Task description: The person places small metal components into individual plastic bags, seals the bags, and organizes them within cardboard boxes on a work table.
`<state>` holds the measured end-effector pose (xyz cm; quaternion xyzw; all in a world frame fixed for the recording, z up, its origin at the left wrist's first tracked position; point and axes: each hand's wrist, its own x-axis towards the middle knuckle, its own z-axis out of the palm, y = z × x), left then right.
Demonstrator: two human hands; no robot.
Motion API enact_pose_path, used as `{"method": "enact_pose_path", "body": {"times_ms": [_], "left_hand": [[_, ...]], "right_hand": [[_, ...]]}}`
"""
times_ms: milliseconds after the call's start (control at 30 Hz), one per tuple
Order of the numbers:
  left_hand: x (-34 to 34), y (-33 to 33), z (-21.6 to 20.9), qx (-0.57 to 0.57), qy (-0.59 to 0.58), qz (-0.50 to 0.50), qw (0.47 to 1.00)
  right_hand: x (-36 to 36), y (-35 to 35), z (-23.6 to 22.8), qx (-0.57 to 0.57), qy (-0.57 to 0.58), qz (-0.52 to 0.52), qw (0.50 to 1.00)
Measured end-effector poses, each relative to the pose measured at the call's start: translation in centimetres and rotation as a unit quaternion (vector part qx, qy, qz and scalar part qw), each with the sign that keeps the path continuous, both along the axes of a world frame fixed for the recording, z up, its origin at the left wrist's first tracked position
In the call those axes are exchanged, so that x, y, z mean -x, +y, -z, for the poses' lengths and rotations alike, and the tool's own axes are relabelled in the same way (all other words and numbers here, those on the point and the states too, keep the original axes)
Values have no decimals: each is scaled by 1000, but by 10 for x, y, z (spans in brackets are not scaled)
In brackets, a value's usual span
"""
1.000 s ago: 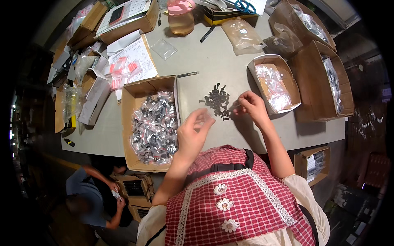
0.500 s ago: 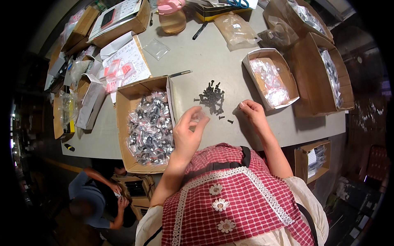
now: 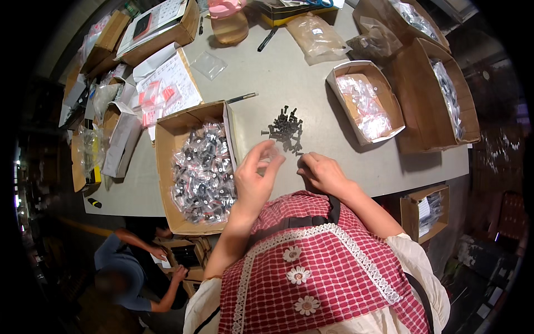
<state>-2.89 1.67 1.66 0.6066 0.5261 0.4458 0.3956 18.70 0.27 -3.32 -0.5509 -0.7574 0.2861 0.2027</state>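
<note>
My left hand (image 3: 256, 177) holds a small clear plastic bag (image 3: 271, 154) between curled thumb and fingers, above the table beside a cardboard box. My right hand (image 3: 327, 175) is low over the near edge of a loose pile of black screws (image 3: 286, 129). Its thumb and fingertips are pressed together on the tabletop and hide what is between them. One screw (image 3: 299, 154) shows just past these fingertips. Left of my left hand, the cardboard box (image 3: 166, 145) holds many small clear bags with dark parts (image 3: 204, 178).
An open box (image 3: 349, 118) with clear bags stands at right, beside a taller carton (image 3: 414, 106). At the back are a drink jug (image 3: 229, 28), a plastic sack (image 3: 317, 39) and a black marker (image 3: 268, 40). Papers (image 3: 172, 83) lie at left. A person (image 3: 125, 273) works at lower left.
My right hand has moved left and down to the screws at the pile's near edge. My left hand keeps its place with the bag. The other person's hands have moved apart.
</note>
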Motion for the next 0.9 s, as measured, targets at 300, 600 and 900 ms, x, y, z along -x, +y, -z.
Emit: {"method": "enact_pose_path", "body": {"times_ms": [300, 600, 900], "left_hand": [[-2, -1, -6, -25, 7, 21, 999], [-3, -5, -12, -71, 2, 108, 992], [-1, -7, -17, -70, -27, 97, 992]], "right_hand": [[-19, 14, -45, 306, 437, 205, 821], [5, 12, -89, 322, 538, 146, 765], [13, 7, -118, 277, 518, 78, 805]]}}
